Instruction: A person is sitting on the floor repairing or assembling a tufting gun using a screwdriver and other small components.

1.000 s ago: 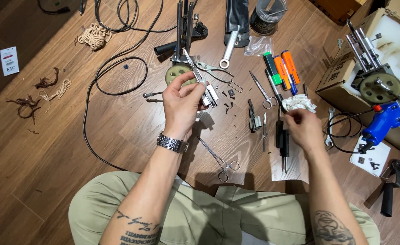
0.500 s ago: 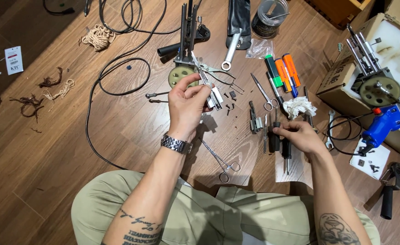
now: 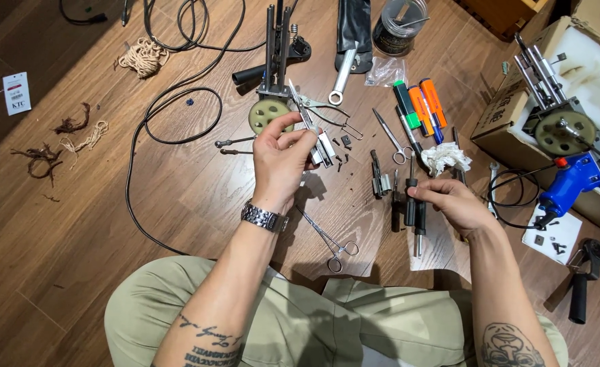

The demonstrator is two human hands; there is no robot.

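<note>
left hand (image 3: 281,160) raised, gripping metal part (image 3: 317,136) (fingers curled).

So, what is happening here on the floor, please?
A person sits on a wooden floor among scattered tools. The left hand holds up a small metal part. The right hand grips a black cylinder over a paper sheet. Forceps lie between the hands; markers lie further away.
</note>
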